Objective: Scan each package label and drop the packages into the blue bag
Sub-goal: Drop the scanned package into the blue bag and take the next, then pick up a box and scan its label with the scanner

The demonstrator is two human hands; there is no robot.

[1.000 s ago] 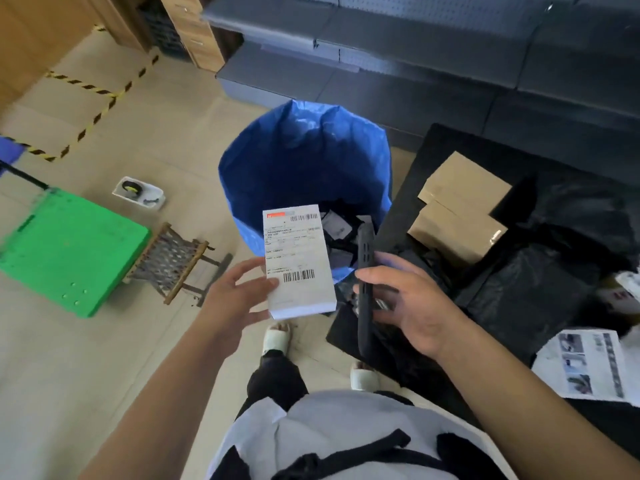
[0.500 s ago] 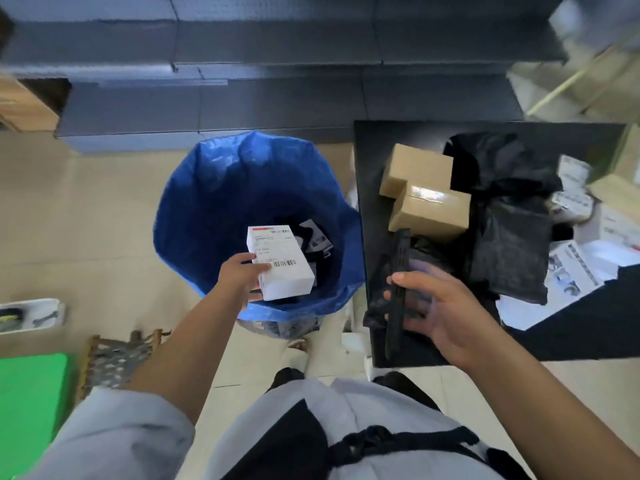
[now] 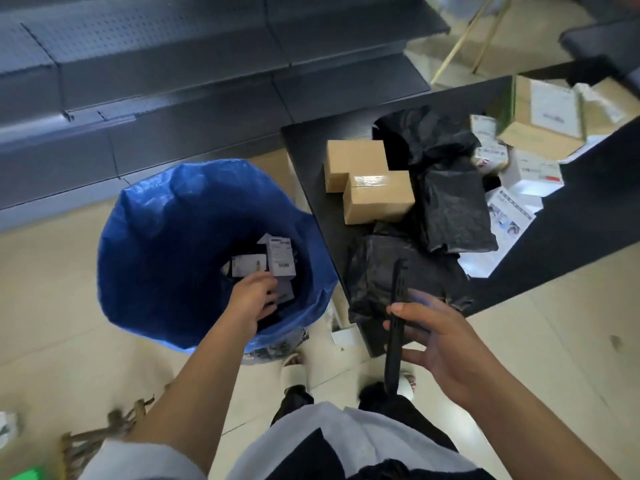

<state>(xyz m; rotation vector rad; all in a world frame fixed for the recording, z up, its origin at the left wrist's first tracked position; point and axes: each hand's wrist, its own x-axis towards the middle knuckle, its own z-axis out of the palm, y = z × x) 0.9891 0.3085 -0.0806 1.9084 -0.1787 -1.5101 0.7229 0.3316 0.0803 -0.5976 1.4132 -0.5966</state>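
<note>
Left hand over mouth of blue woven plastic bag, fingers loosely curled, holding nothing. White labelled box inside, just beyond fingertips. Right hand gripping slim black scanner. Brown cardboard boxes unscanned ahead of right hand; risk: soft bag rim snagging on withdrawal.

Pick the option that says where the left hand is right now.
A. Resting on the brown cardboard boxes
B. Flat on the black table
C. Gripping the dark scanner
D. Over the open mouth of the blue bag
D: the left hand reaches over the rim of the blue bag, above the labelled packages lying inside, and holds nothing.
</note>
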